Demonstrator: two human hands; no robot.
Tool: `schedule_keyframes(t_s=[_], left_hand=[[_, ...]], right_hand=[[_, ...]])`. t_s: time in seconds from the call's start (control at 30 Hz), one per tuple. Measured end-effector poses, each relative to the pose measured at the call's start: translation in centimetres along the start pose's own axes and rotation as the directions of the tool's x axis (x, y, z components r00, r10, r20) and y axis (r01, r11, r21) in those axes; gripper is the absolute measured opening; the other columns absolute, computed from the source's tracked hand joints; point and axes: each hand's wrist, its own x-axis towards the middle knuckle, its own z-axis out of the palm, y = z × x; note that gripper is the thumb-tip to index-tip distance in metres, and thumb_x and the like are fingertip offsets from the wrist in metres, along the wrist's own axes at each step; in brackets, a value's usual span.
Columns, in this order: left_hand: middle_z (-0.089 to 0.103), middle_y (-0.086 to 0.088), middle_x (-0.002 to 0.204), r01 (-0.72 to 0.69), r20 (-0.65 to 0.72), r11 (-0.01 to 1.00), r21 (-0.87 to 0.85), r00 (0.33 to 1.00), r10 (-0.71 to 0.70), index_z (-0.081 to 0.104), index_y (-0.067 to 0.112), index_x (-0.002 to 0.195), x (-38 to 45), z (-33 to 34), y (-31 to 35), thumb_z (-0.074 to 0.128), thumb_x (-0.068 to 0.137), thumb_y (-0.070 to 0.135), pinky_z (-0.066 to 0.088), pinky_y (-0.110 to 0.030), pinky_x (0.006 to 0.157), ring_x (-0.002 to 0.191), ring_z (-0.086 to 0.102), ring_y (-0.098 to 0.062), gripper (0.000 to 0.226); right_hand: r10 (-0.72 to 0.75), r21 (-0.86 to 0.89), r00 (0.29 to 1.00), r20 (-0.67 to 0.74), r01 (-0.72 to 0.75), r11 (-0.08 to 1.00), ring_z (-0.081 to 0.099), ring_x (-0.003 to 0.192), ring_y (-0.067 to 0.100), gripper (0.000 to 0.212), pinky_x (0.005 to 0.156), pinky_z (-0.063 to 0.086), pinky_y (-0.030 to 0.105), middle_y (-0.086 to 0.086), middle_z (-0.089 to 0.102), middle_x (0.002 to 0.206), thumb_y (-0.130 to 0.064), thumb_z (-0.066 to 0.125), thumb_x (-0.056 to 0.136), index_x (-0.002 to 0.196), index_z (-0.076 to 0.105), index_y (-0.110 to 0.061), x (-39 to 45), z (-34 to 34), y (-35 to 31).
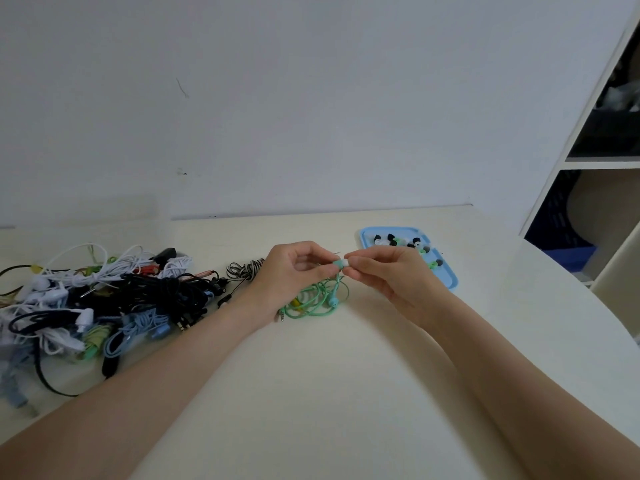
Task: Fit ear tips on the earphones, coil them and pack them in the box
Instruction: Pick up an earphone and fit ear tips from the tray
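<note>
Left hand [294,266] is pinching a green earbud [336,266] while right hand [384,271] is pinching a soft white ear tip [345,263] against it, thin green cable [313,301] looping on the smooth cream worktop [311,375], blue tray [446,271] of tips just behind.

Soft even light, wide-angle edge warp

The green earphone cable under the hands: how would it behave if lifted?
Probably floppy: the green earphone cable lies in loose loops. Likely light, being thin. It may snag, since its loops overlap and the second earbud dangles.
</note>
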Motion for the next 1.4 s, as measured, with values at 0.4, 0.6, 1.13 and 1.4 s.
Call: schedule_keyframes(t_s=[0.4,0.6,1.13,1.4], left_hand=[[0.072,-0.002,0.078,0.155,0.018,0.976,-0.152,0.988,-0.154,0.069,0.012,0.086,0.02,-0.24,0.42,0.068,0.078,0.014,0.054,-0.018,0.068,0.071,0.065,-0.01,0.009],[0.072,-0.006,0.085,0.126,-0.001,0.986,-0.111,0.992,-0.127,0.068,0.01,0.09,-0.05,-0.23,0.24,0.067,0.081,0.009,0.053,-0.018,0.066,0.077,0.067,-0.012,0.009],[0.072,-0.004,0.081,0.15,0.034,0.98,-0.135,0.989,-0.146,0.069,0.01,0.088,-0.18,-0.05,0.48,0.07,0.074,0.016,0.054,-0.02,0.067,0.072,0.066,-0.01,0.016],[0.07,-0.004,0.083,0.077,-0.071,0.995,-0.059,0.994,-0.082,0.068,0.01,0.086,-0.18,0.39,0.18,0.07,0.078,0.007,0.052,-0.018,0.07,0.075,0.065,-0.009,0.009]], right_hand=[[-0.135,-0.093,0.99,-0.033,0.131,0.987,0.069,0.077,0.018,0.008,0.082,0.055,0.024,0.015,0.07,0.084,0.003,0.06,0.084,0.086,0.067,0.0,0.18,0.72,0.82],[-0.142,-0.144,0.99,-0.028,0.136,0.98,0.069,0.077,0.018,0.009,0.082,0.055,0.025,0.015,0.07,0.082,0.003,0.061,0.084,0.091,0.066,0.006,0.17,0.58,0.65],[-0.037,0.041,0.999,-0.017,0.038,0.998,0.069,0.075,0.015,0.008,0.078,0.056,0.02,0.013,0.069,0.083,0.006,0.06,0.083,0.088,0.066,0.005,0.03,0.37,0.49],[-0.287,-0.396,0.956,-0.062,0.24,0.886,0.069,0.067,0.011,0.012,0.068,0.054,0.016,0.004,0.07,0.072,0.002,0.064,0.082,0.079,0.068,-0.008,0.16,0.93,0.92]])
